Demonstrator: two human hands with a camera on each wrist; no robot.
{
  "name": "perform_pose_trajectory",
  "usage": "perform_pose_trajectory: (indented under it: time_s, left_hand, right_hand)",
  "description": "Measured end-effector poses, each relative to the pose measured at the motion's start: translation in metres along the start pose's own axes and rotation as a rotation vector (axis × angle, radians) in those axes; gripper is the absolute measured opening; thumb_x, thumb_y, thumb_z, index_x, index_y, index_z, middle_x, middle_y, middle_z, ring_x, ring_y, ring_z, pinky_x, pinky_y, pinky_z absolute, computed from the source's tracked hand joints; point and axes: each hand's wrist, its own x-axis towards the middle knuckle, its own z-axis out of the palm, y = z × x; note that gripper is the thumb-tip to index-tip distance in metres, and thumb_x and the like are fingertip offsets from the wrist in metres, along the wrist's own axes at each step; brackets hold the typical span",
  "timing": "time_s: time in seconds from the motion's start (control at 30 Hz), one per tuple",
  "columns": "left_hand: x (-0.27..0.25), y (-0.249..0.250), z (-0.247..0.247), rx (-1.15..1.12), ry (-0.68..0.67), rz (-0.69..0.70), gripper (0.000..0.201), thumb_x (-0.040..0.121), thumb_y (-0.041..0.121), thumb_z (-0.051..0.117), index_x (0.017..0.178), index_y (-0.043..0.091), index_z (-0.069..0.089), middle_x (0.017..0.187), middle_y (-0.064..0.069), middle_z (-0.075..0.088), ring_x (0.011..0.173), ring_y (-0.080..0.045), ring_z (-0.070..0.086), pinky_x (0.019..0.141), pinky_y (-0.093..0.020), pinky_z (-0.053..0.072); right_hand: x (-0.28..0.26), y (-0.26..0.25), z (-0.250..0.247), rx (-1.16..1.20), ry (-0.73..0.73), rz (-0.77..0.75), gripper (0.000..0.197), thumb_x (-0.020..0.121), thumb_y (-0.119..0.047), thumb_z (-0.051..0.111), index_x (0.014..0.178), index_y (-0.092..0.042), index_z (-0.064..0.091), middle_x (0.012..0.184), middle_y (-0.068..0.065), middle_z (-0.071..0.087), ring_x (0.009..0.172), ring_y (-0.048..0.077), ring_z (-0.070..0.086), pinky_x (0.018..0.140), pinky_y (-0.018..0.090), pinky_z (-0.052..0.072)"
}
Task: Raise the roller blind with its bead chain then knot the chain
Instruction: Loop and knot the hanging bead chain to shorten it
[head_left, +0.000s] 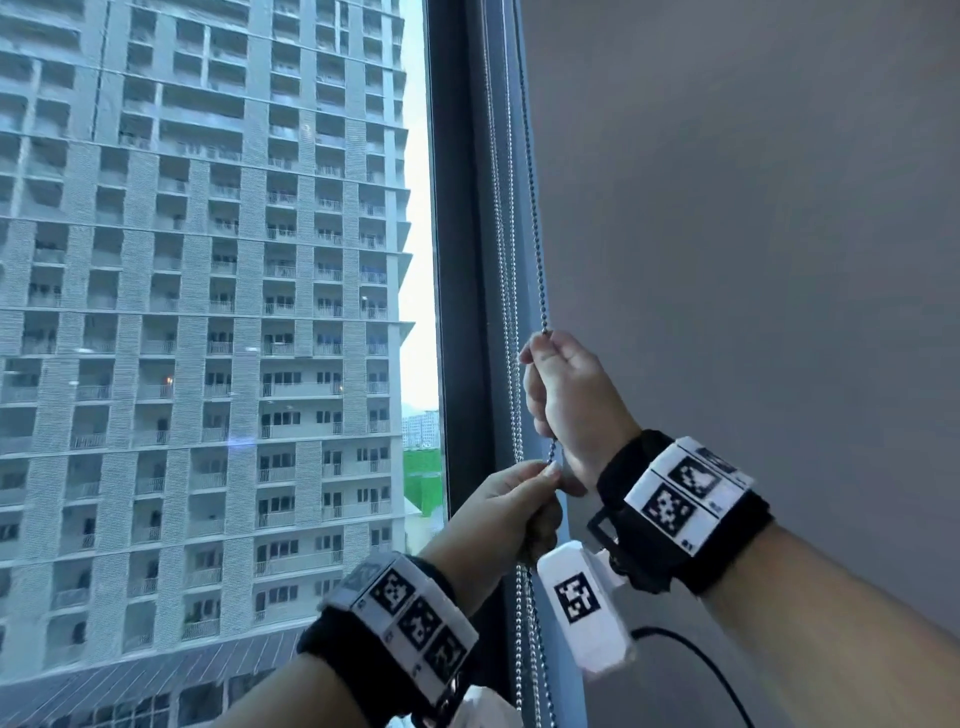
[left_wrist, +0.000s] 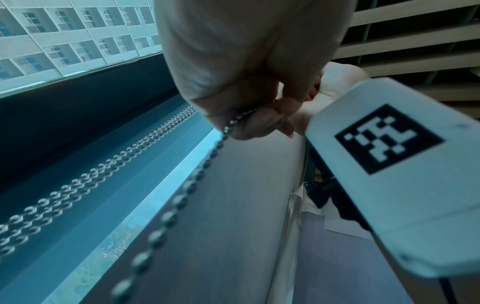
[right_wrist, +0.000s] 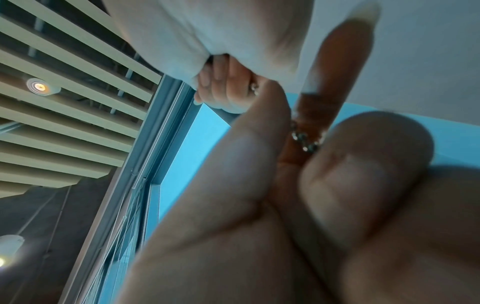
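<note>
Two hands grasp one bead chain (head_left: 535, 218) beside the window frame (head_left: 457, 260): my right hand (head_left: 563, 395) fisted round it above, my left hand (head_left: 511, 506) pinching it just below. I judge the hauling step in hand; the blind itself is not clearly identifiable, so next I pull downward hand under hand.

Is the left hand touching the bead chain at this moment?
Touching. In the head view the left hand pinches the bead chain just under the right hand; the left wrist view shows beads running into its curled fingers.

Shiny metal bead chain (head_left: 535, 218); matt grey cloth roller blind (head_left: 753, 234); smooth dark window frame (head_left: 452, 260).
</note>
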Motion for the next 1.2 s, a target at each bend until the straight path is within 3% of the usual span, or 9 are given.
perform_pose_trajectory:
  time_s: [0.17, 0.27, 0.4, 0.47, 0.57, 0.7, 0.83, 1.0, 1.2]
  left_hand:
    - [-0.004, -0.001, 0.003, -0.022, -0.034, -0.058, 0.022, 0.094, 0.017, 0.050, 0.079, 0.018, 0.065, 0.058, -0.001, 0.046, 0.045, -0.011, 0.044, 0.043, -0.020, 0.041]
    - [-0.005, -0.004, 0.004, -0.039, -0.073, -0.092, 0.025, 0.092, 0.008, 0.050, 0.077, 0.018, 0.066, 0.058, -0.002, 0.053, 0.048, -0.013, 0.050, 0.048, -0.023, 0.047]
    - [-0.007, -0.003, 0.007, -0.041, -0.116, -0.111, 0.020, 0.078, 0.012, 0.048, 0.073, 0.018, 0.067, 0.069, -0.012, 0.062, 0.056, -0.021, 0.061, 0.056, -0.029, 0.052]
    - [-0.007, -0.001, 0.009, 0.020, -0.049, -0.075, 0.018, 0.078, 0.016, 0.048, 0.079, 0.013, 0.066, 0.073, -0.012, 0.065, 0.060, -0.021, 0.063, 0.057, -0.029, 0.052]
    - [-0.001, 0.003, 0.011, 0.162, 0.178, 0.086, 0.018, 0.091, 0.016, 0.049, 0.081, 0.008, 0.063, 0.069, -0.006, 0.061, 0.056, -0.013, 0.058, 0.055, -0.025, 0.046]
    - [0.021, 0.011, 0.005, 0.177, 0.399, 0.213, 0.015, 0.093, 0.020, 0.049, 0.093, 0.007, 0.057, 0.082, -0.005, 0.058, 0.076, -0.016, 0.054, 0.071, -0.027, 0.045]
    - [0.045, 0.022, 0.007, 0.108, 0.409, 0.175, 0.033, 0.096, 0.032, 0.044, 0.118, 0.009, 0.054, 0.104, -0.002, 0.061, 0.095, -0.013, 0.059, 0.083, -0.031, 0.046]
    - [0.072, 0.029, 0.016, 0.064, 0.400, 0.121, 0.038, 0.095, 0.039, 0.043, 0.125, 0.017, 0.049, 0.118, -0.003, 0.060, 0.107, -0.017, 0.059, 0.093, -0.038, 0.045]
    - [0.095, 0.020, 0.019, 0.051, 0.450, 0.038, 0.037, 0.089, 0.037, 0.057, 0.119, 0.019, 0.047, 0.105, -0.003, 0.058, 0.087, -0.016, 0.058, 0.076, -0.035, 0.047]
  right_hand:
    - [-0.015, 0.008, -0.010, -0.011, -0.010, 0.033, 0.026, 0.100, -0.019, 0.033, 0.077, -0.013, 0.046, 0.052, -0.003, 0.034, 0.040, 0.008, 0.026, 0.037, 0.021, 0.022]
    - [-0.023, 0.015, -0.016, -0.017, -0.008, 0.035, 0.027, 0.100, -0.018, 0.034, 0.076, -0.014, 0.046, 0.051, -0.004, 0.035, 0.040, 0.007, 0.028, 0.037, 0.020, 0.025]
    - [-0.032, 0.020, -0.025, -0.024, -0.008, 0.028, 0.027, 0.100, -0.019, 0.034, 0.076, -0.014, 0.046, 0.052, -0.004, 0.035, 0.040, 0.008, 0.028, 0.038, 0.021, 0.025]
    - [-0.034, 0.023, -0.030, -0.023, -0.008, 0.030, 0.027, 0.100, -0.019, 0.035, 0.076, -0.015, 0.047, 0.049, -0.008, 0.036, 0.041, 0.007, 0.028, 0.040, 0.023, 0.026]
    - [-0.039, 0.026, -0.038, -0.010, -0.011, 0.026, 0.029, 0.100, -0.019, 0.034, 0.074, -0.016, 0.047, 0.045, -0.011, 0.036, 0.040, 0.005, 0.028, 0.040, 0.019, 0.026]
    - [-0.044, 0.022, -0.045, -0.011, -0.018, 0.030, 0.029, 0.100, -0.019, 0.033, 0.075, -0.015, 0.047, 0.051, -0.007, 0.032, 0.042, 0.006, 0.025, 0.039, 0.017, 0.025]
    - [-0.045, 0.024, -0.048, -0.021, -0.005, 0.036, 0.029, 0.100, -0.020, 0.034, 0.074, -0.015, 0.048, 0.050, -0.008, 0.031, 0.041, 0.005, 0.025, 0.038, 0.018, 0.024]
    - [-0.044, 0.024, -0.054, 0.032, -0.007, 0.042, 0.028, 0.100, -0.017, 0.035, 0.074, -0.013, 0.046, 0.045, -0.011, 0.031, 0.038, 0.004, 0.025, 0.036, 0.016, 0.023]
    - [-0.043, 0.027, -0.062, 0.075, -0.013, 0.030, 0.027, 0.100, -0.015, 0.035, 0.075, -0.012, 0.046, 0.045, -0.010, 0.031, 0.036, 0.003, 0.024, 0.034, 0.015, 0.023]
